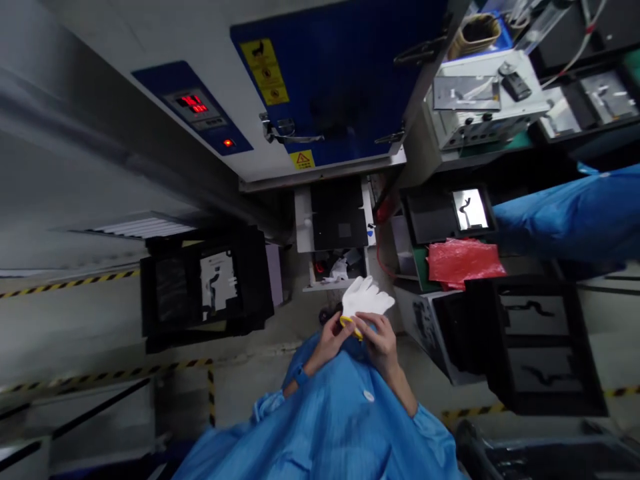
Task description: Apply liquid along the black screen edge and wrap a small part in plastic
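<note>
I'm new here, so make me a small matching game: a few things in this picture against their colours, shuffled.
Things:
1. glove
2. plastic bag
3. oven door
4. floor tape

Colours:
A. red
B. yellow and black stripes
C. white with a yellow cuff
D. dark blue

Pairs: 1-C, 2-A, 3-D, 4-B. The left hand and right hand both hold the glove at its cuff.

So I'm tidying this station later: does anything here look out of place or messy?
Mostly orderly. The red plastic bag lies crumpled on the bench beside the black trays. Both hands hold a white glove by its yellow cuff.
</note>
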`<state>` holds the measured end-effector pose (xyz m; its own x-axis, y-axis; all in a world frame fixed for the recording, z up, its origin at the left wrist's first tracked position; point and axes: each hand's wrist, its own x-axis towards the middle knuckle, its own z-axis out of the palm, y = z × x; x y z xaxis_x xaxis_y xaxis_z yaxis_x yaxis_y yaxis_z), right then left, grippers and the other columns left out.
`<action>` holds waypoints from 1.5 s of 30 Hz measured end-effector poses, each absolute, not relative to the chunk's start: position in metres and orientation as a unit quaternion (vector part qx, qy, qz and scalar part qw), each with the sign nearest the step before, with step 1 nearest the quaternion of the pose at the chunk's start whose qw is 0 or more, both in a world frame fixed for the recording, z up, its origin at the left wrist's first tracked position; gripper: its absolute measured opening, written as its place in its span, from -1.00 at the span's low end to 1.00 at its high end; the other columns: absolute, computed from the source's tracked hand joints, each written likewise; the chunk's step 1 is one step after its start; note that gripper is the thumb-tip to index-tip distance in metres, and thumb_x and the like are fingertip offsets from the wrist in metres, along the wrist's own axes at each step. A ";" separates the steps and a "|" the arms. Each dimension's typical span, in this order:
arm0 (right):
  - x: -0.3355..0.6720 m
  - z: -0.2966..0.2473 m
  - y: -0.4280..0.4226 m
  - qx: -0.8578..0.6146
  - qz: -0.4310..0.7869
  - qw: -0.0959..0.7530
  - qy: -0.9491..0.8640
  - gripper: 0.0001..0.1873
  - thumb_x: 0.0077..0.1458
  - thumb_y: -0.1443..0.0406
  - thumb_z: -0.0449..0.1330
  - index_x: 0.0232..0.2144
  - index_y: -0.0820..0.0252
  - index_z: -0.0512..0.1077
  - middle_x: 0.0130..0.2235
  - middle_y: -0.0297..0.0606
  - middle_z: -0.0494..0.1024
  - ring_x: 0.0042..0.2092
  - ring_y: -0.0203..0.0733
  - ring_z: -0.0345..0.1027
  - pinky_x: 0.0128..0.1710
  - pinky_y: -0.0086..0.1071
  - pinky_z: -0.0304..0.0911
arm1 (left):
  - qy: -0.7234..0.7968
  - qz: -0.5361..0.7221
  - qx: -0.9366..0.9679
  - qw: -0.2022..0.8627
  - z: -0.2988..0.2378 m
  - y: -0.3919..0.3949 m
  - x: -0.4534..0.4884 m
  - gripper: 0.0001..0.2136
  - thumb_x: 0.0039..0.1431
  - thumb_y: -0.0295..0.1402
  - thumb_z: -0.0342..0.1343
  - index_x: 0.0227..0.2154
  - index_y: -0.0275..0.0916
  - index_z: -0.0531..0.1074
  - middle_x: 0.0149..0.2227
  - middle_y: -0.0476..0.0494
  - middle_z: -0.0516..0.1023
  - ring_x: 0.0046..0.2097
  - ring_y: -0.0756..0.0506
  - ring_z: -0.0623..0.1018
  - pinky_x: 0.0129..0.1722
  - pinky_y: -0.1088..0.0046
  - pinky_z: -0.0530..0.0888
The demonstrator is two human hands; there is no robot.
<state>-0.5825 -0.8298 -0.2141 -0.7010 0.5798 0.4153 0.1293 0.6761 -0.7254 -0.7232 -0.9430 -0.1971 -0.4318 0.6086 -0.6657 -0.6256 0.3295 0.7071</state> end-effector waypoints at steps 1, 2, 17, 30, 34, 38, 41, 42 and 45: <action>-0.581 -0.212 -0.840 -0.200 0.338 0.330 -0.858 -0.45 0.41 0.50 0.15 0.22 -0.13 0.66 0.03 -0.12 0.74 0.00 -0.03 0.62 -0.04 -0.15 0.62 | 0.621 0.575 -0.005 0.532 -0.194 -0.949 -0.719 -0.29 -0.25 0.22 0.63 -0.15 -0.20 0.70 -0.13 -0.21 0.79 -0.11 -0.21 0.70 -0.04 0.33 0.61; -0.580 -0.211 -0.849 -0.199 0.339 0.330 -0.858 -0.46 0.41 0.49 0.15 0.21 -0.14 0.66 0.04 -0.12 0.74 0.02 -0.03 0.61 -0.04 -0.14 0.62 | 0.623 0.573 -0.001 0.533 -0.192 -0.957 -0.717 -0.27 -0.25 0.26 0.61 -0.14 -0.20 0.71 -0.13 -0.21 0.79 -0.11 -0.21 0.71 -0.04 0.33 0.61; -0.589 -0.201 -0.938 -0.237 0.567 0.219 -0.758 -0.65 0.46 -0.02 0.27 -0.07 0.06 0.68 0.01 -0.04 0.71 0.02 0.04 0.66 0.02 -0.15 0.61 | 0.730 0.560 0.073 0.384 -0.189 -1.056 -0.717 -0.62 -0.02 0.09 0.53 -0.48 -0.14 0.70 -0.40 -0.15 0.74 -0.29 -0.23 0.65 -0.20 0.31 0.58; -0.609 -0.197 -0.956 -0.204 0.443 0.096 -0.868 -0.80 0.47 0.20 0.23 -0.12 0.02 0.69 -0.16 -0.16 0.70 -0.23 -0.11 0.63 -0.27 -0.38 0.47 | 0.851 0.470 0.180 0.152 -0.184 -1.094 -0.709 -0.70 0.11 -0.59 0.36 -0.17 -0.05 0.61 -0.11 -0.19 0.58 0.02 -0.30 0.59 0.15 0.17 0.52; -0.609 -0.197 -0.960 -0.189 0.412 0.094 -0.887 -0.81 0.48 0.22 0.26 -0.10 0.00 0.71 -0.15 -0.15 0.70 -0.19 -0.12 0.63 -0.24 -0.41 0.46 | 0.857 0.430 0.249 0.136 -0.189 -1.105 -0.708 -0.79 0.20 -0.53 0.31 -0.21 -0.04 0.66 -0.13 -0.24 0.60 -0.03 -0.31 0.59 0.10 0.13 0.54; -0.606 -0.198 -0.964 -0.184 0.408 0.087 -0.890 -0.80 0.47 0.23 0.25 -0.09 -0.01 0.72 -0.13 -0.13 0.70 -0.19 -0.11 0.63 -0.21 -0.37 0.50 | 0.835 0.425 0.311 0.161 -0.194 -1.116 -0.706 -0.87 0.30 -0.42 0.28 -0.25 -0.05 0.70 -0.12 -0.31 0.64 -0.01 -0.33 0.60 0.10 0.08 0.56; -0.604 -0.200 -0.966 -0.180 0.414 0.088 -0.888 -0.79 0.46 0.26 0.26 -0.05 -0.02 0.73 -0.10 -0.12 0.70 -0.18 -0.08 0.64 -0.19 -0.34 0.51 | 0.824 0.446 0.304 0.171 -0.195 -1.120 -0.706 -0.88 0.33 -0.37 0.27 -0.24 -0.03 0.72 -0.03 -0.33 0.67 0.06 -0.36 0.59 0.15 0.03 0.56; -0.604 -0.201 -0.966 -0.178 0.415 0.090 -0.888 -0.79 0.46 0.27 0.26 -0.05 -0.01 0.73 -0.11 -0.12 0.70 -0.18 -0.08 0.64 -0.19 -0.34 0.51 | 0.823 0.448 0.302 0.175 -0.195 -1.122 -0.707 -0.88 0.34 -0.36 0.27 -0.24 -0.03 0.72 -0.02 -0.33 0.67 0.06 -0.35 0.59 0.15 0.03 0.57; -0.604 -0.202 -0.971 -0.172 0.417 0.099 -0.887 -0.81 0.45 0.28 0.29 -0.05 -0.01 0.73 -0.12 -0.13 0.69 -0.19 -0.09 0.63 -0.20 -0.37 0.49 | 0.818 0.445 0.299 0.210 -0.194 -1.124 -0.708 -0.90 0.33 -0.37 0.29 -0.28 -0.04 0.68 -0.09 -0.28 0.66 0.00 -0.30 0.61 0.12 0.13 0.58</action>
